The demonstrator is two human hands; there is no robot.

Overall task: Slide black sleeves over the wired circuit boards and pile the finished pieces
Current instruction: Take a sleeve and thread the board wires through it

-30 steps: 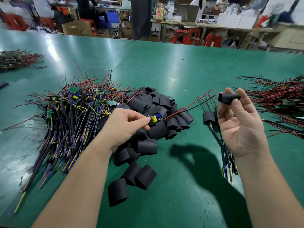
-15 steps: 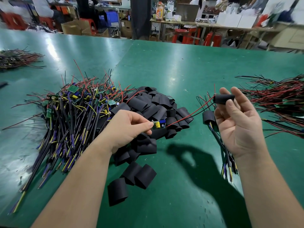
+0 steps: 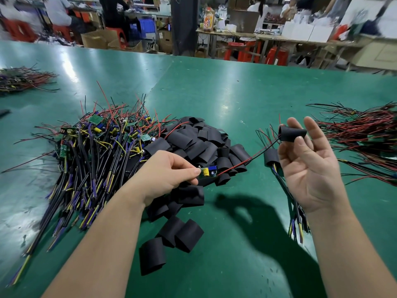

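Observation:
My left hand (image 3: 167, 175) pinches a small circuit board (image 3: 208, 172) with a yellow capacitor and a blue part, held above the heap of black sleeves (image 3: 199, 145). Its red and black wires (image 3: 249, 158) run up to the right into a black sleeve (image 3: 292, 133) that my right hand (image 3: 309, 166) pinches between thumb and fingers. A sleeved board (image 3: 271, 158) with its wire bundle lies just behind my right hand. A big pile of unsleeved wired boards (image 3: 96, 151) lies to the left.
The green table (image 3: 214, 100) carries a red-and-black wire pile (image 3: 369, 136) at the right and another wire bundle (image 3: 21, 78) far left. Loose sleeves (image 3: 171, 241) lie near the front. Behind the table are people, red stools, boxes and benches.
The red and black wire ends have gone into the sleeve in my right hand. My left hand with the board has dipped slightly and moved toward the sleeve.

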